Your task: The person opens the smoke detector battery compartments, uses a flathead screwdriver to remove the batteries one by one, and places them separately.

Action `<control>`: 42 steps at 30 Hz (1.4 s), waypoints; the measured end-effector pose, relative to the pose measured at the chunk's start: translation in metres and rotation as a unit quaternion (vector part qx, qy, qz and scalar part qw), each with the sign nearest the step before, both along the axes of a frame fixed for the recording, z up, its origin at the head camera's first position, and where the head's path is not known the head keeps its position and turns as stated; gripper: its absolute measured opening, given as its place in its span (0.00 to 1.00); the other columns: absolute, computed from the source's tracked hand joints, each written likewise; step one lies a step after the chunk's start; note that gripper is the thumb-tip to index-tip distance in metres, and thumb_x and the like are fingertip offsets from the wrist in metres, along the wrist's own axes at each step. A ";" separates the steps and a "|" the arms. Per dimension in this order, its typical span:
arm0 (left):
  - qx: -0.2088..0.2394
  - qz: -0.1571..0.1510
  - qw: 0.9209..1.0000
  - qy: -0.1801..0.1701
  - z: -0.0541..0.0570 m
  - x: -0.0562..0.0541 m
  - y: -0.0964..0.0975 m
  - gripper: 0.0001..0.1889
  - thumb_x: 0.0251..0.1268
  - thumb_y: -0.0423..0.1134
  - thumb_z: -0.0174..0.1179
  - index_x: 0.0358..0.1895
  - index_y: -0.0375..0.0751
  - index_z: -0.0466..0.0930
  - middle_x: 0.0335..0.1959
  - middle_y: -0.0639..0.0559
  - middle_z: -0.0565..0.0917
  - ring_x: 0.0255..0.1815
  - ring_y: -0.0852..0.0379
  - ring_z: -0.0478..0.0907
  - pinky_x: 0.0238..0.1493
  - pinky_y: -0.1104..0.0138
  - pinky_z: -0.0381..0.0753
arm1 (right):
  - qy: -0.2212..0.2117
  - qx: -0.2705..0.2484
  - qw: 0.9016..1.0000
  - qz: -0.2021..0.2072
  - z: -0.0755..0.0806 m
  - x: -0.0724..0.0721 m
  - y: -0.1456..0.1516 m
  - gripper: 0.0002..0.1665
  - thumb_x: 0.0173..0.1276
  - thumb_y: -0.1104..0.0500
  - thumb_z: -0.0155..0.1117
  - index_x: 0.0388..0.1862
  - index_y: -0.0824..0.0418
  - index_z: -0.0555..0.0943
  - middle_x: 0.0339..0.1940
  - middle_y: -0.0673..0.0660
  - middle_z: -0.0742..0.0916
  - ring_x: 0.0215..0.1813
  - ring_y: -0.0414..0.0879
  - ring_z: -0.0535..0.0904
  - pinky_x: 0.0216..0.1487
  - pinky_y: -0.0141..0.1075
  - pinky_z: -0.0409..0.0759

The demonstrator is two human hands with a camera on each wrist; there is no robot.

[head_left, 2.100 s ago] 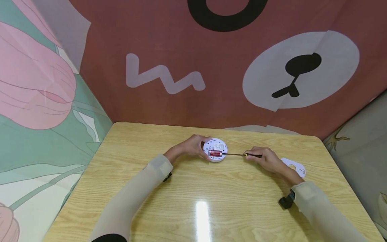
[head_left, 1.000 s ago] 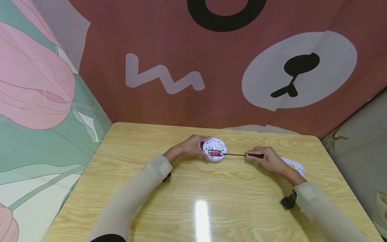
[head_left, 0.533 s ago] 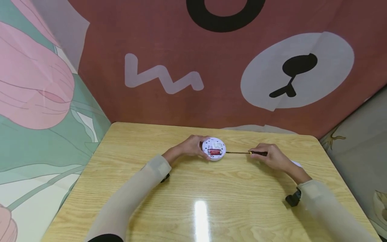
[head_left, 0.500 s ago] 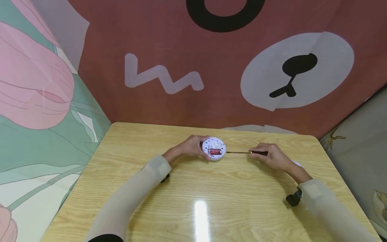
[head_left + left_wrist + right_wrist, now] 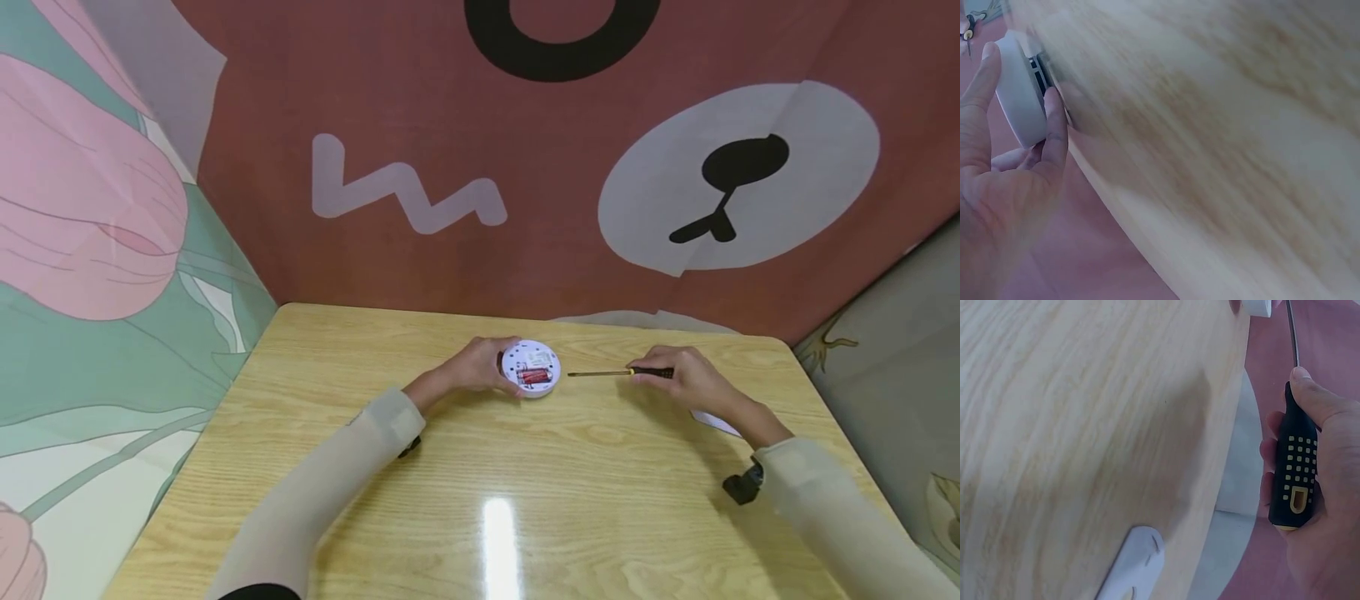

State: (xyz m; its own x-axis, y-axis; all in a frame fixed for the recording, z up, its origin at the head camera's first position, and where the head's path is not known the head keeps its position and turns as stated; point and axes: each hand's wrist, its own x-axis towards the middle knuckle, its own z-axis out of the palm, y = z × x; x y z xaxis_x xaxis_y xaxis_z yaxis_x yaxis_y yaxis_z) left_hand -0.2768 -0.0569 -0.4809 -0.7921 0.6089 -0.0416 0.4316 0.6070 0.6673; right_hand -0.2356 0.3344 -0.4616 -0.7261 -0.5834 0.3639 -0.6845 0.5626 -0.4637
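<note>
My left hand (image 5: 480, 365) grips a round white device (image 5: 531, 357) by its left rim, thumb and fingers on opposite edges. A red battery (image 5: 536, 377) lies in a compartment on the face turned toward me. In the left wrist view the device (image 5: 1019, 94) appears side-on, with dark slots on its other face. My right hand (image 5: 686, 379) holds a screwdriver (image 5: 1297, 456) by its black handle with yellow dots, fingers wrapped round it. The shaft points left, and its tip stands a short way off the device's right edge, apart from it.
A flat white plate (image 5: 1135, 565) lies on the wooden table (image 5: 420, 517), partly hidden under my right forearm in the head view. A printed fabric wall (image 5: 540, 267) rises right behind the table's far edge, with another (image 5: 217, 392) along its left side.
The screwdriver's tip has left the battery compartment, and my right hand has drawn it rightward and slightly up, away from the device. My left hand and the device have stayed nearly in place.
</note>
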 end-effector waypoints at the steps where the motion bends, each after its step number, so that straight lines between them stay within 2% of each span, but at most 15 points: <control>1: -0.004 0.001 1.000 -0.001 0.001 0.001 0.000 0.58 0.50 0.52 0.85 0.83 0.37 0.61 0.78 0.43 0.73 0.75 0.50 0.72 0.75 0.58 0.72 | 0.000 0.002 1.000 0.000 0.002 0.000 0.000 0.15 0.63 0.71 0.77 0.49 0.67 0.91 0.37 0.51 0.91 0.26 0.31 0.72 0.25 0.26 0.70; 5: -0.013 -0.002 1.000 0.000 0.003 0.003 0.000 0.60 0.51 0.54 0.85 0.83 0.36 0.59 0.80 0.43 0.70 0.78 0.49 0.69 0.77 0.57 0.70 | 0.001 0.017 1.000 -0.004 0.009 0.000 0.003 0.15 0.63 0.70 0.78 0.49 0.66 0.92 0.37 0.50 0.91 0.26 0.31 0.71 0.24 0.27 0.70; 9: -0.013 -0.001 1.000 0.009 0.003 0.003 -0.002 0.58 0.50 0.54 0.85 0.82 0.36 0.62 0.78 0.43 0.73 0.77 0.49 0.71 0.75 0.57 0.72 | 0.009 0.031 0.999 -0.002 0.017 0.000 0.006 0.15 0.62 0.71 0.78 0.49 0.65 0.92 0.38 0.49 0.91 0.26 0.30 0.72 0.24 0.28 0.71; 14: -0.007 0.009 1.000 0.022 0.003 0.005 -0.005 0.55 0.50 0.53 0.85 0.79 0.36 0.67 0.71 0.44 0.81 0.67 0.53 0.80 0.68 0.61 0.79 | 0.024 0.046 0.999 -0.005 0.025 0.001 0.009 0.16 0.62 0.68 0.79 0.50 0.63 0.92 0.38 0.47 0.91 0.26 0.29 0.71 0.24 0.28 0.69; 18: 0.000 0.018 0.999 0.027 0.002 0.008 -0.006 0.51 0.51 0.52 0.85 0.78 0.37 0.71 0.65 0.46 0.85 0.60 0.55 0.84 0.61 0.65 0.82 | 0.041 0.069 0.997 -0.003 0.031 0.001 0.010 0.17 0.61 0.68 0.80 0.50 0.62 0.92 0.37 0.46 0.90 0.25 0.28 0.69 0.24 0.27 0.68; 26: 0.012 0.035 0.999 0.038 0.003 0.013 -0.009 0.44 0.52 0.50 0.84 0.72 0.36 0.76 0.56 0.47 0.89 0.53 0.56 0.87 0.55 0.65 0.85 | 0.087 0.131 0.988 0.007 0.044 0.002 0.010 0.17 0.60 0.63 0.82 0.49 0.59 0.93 0.33 0.41 0.87 0.26 0.24 0.69 0.24 0.27 0.70; 33: 0.027 0.052 0.998 0.035 0.003 0.017 -0.011 0.41 0.52 0.47 0.85 0.68 0.34 0.79 0.54 0.45 0.90 0.54 0.54 0.88 0.56 0.64 0.86 | 0.127 0.159 0.979 0.027 0.051 0.003 0.008 0.13 0.60 0.58 0.82 0.45 0.56 0.94 0.33 0.43 0.86 0.25 0.23 0.66 0.22 0.26 0.66; 36: 0.015 0.055 0.997 0.044 0.005 0.018 -0.012 0.39 0.53 0.48 0.84 0.66 0.35 0.80 0.54 0.44 0.90 0.54 0.53 0.88 0.57 0.63 0.86 | 0.140 0.163 0.976 0.035 0.052 0.003 0.008 0.13 0.68 0.49 0.77 0.44 0.56 0.94 0.32 0.42 0.85 0.26 0.23 0.66 0.22 0.26 0.66; 40: -0.015 0.042 0.997 0.064 0.010 0.018 -0.014 0.40 0.54 0.51 0.83 0.68 0.36 0.79 0.58 0.45 0.88 0.58 0.52 0.86 0.60 0.61 0.84 | 0.145 0.165 0.975 0.044 0.053 0.004 0.008 0.26 0.76 0.36 0.62 0.44 0.55 0.94 0.32 0.42 0.84 0.26 0.24 0.67 0.23 0.26 0.67; 42: -0.032 0.027 0.996 0.073 0.013 0.017 -0.014 0.43 0.54 0.53 0.83 0.72 0.38 0.77 0.64 0.45 0.84 0.65 0.50 0.81 0.66 0.59 0.80 | 0.146 0.168 0.974 0.046 0.052 0.003 0.008 0.31 0.77 0.33 0.56 0.44 0.54 0.94 0.32 0.42 0.84 0.26 0.24 0.68 0.23 0.26 0.67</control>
